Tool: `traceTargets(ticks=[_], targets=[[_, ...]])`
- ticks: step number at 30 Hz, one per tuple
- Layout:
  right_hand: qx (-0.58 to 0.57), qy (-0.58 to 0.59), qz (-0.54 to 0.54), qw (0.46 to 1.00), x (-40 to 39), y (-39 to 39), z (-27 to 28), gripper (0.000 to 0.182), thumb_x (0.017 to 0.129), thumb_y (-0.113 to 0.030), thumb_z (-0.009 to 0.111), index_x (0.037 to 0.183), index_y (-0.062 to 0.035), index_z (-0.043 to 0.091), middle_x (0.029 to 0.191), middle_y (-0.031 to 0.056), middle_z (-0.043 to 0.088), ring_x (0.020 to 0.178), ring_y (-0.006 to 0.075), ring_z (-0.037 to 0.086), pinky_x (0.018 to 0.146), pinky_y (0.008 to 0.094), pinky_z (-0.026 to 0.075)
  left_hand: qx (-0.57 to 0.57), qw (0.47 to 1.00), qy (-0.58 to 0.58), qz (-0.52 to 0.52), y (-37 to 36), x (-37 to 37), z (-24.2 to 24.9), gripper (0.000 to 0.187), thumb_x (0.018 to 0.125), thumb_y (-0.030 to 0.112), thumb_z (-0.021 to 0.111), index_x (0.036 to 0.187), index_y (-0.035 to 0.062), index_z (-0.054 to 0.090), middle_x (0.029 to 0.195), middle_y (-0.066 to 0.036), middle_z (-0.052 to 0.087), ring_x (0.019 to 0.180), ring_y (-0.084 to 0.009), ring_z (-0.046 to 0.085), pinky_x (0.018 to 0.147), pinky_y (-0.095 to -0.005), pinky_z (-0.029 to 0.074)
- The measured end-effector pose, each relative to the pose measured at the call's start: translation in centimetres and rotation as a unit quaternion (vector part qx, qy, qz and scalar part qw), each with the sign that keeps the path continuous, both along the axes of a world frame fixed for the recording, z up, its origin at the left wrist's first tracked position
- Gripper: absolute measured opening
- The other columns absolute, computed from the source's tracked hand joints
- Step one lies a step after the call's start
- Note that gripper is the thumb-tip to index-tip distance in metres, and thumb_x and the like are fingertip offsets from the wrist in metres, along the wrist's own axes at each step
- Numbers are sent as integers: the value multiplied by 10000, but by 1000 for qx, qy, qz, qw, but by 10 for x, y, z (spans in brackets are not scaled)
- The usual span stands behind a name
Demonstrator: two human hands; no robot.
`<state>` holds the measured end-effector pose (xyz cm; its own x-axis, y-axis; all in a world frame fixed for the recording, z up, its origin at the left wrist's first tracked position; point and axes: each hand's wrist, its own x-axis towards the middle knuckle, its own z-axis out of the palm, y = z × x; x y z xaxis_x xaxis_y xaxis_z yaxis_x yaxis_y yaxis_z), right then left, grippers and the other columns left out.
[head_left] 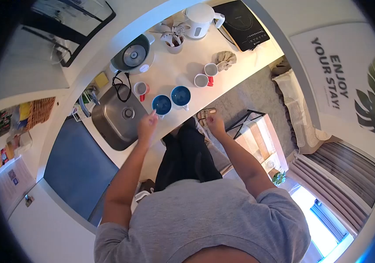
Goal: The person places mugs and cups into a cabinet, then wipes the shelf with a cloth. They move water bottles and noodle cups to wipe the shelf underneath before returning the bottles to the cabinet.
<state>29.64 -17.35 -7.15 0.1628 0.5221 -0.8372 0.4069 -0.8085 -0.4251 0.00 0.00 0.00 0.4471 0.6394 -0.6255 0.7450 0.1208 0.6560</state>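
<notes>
The left hand [146, 126], fingers loosely apart and empty, touches the near blue cup [161, 104] at the counter's [183, 70] front edge; the right hand [216, 124] hangs open off it.

Grey short-sleeved T-shirt, black trousers, sandals (strappy, light-coloured), bare forearms.

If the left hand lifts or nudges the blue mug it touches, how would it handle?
The blue mug looks glazed ceramic, so probably rigid, fairly heavy for its size, and breakable. Its wide upright body should slide rather than tip. It stands near the counter edge, where the left hand touches it, so a push risks a fall.
</notes>
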Motion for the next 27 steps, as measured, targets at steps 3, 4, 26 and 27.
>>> traceTargets(ticks=[3,4,26,27], targets=[[146,-127,-13,981,-24,30,-33,593,731,-175,737,1251,-115,458,1175,196,505,1002,364,574,877,410,479,124,989,82,-15,-7,7,-58,865,768,206,714,1483,129,233,1381,-185,402,1125,-359,513,950,-440,416],[204,-143,-49,967,-38,36,-41,642,712,-157,753,1272,-116,442,1176,213,487,1017,381,559,892,421,471,218,965,144,-38,-10,13,-67,856,763,183,711,1477,120,242,1372,-199,401,1147,-371,500,961,-443,412],[316,-411,-56,853,41,112,-60,633,673,-63,691,1262,-203,506,1242,185,421,1094,358,476,929,475,388,394,915,72,50,76,8,-152,558,812,144,620,1353,127,484,1105,-128,556,1054,-294,564,809,-432,493],[308,-404,-26,861,52,117,-63,625,669,-64,695,1250,-202,510,1273,179,409,1141,349,448,946,491,368,415,903,83,75,85,3,-156,529,811,155,620,1328,127,510,1105,-129,563,1038,-297,571,803,-443,492]])
